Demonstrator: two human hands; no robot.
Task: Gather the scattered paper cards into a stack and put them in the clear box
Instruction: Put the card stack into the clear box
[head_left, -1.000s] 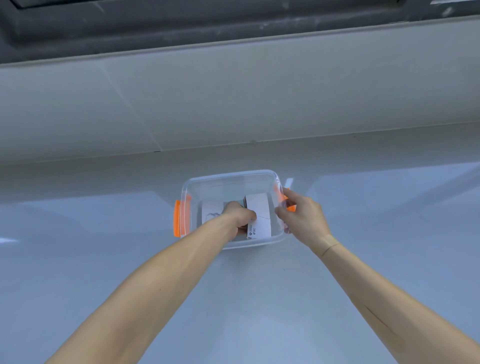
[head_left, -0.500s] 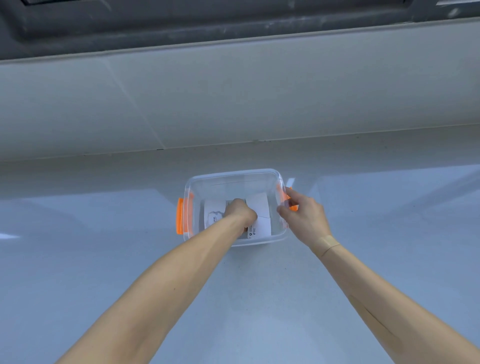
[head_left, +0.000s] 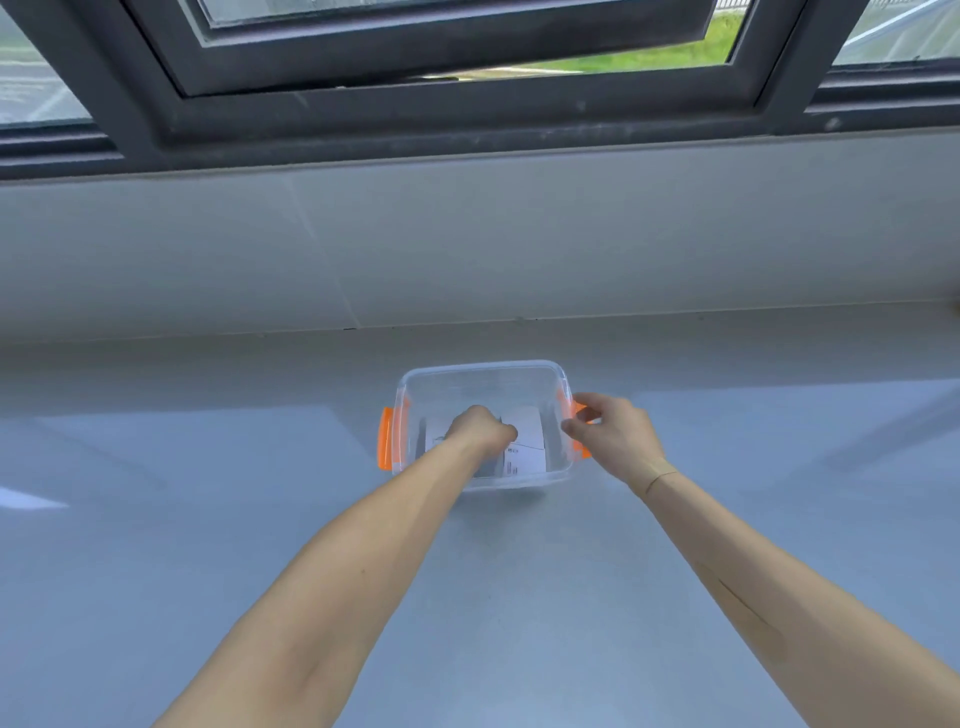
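A clear plastic box (head_left: 483, 367) with orange latches (head_left: 385, 439) stands on the grey counter, just beyond my forearms. White paper cards (head_left: 527, 441) with small black print lie inside it, on the bottom. My left hand (head_left: 480, 431) reaches down into the box, its fingers curled closed on the cards, and hides most of them. My right hand (head_left: 615, 434) grips the box's right side, thumb and fingers pinched at the orange latch there.
The grey counter (head_left: 208, 519) stretches wide to both sides and toward me. Behind the box rises a pale tiled wall (head_left: 467, 249) and above it a dark window frame (head_left: 467, 109).
My left hand has sunk a little deeper into the box with the cards. My right hand stays at the right latch. The view has tilted up, and the window now shows.
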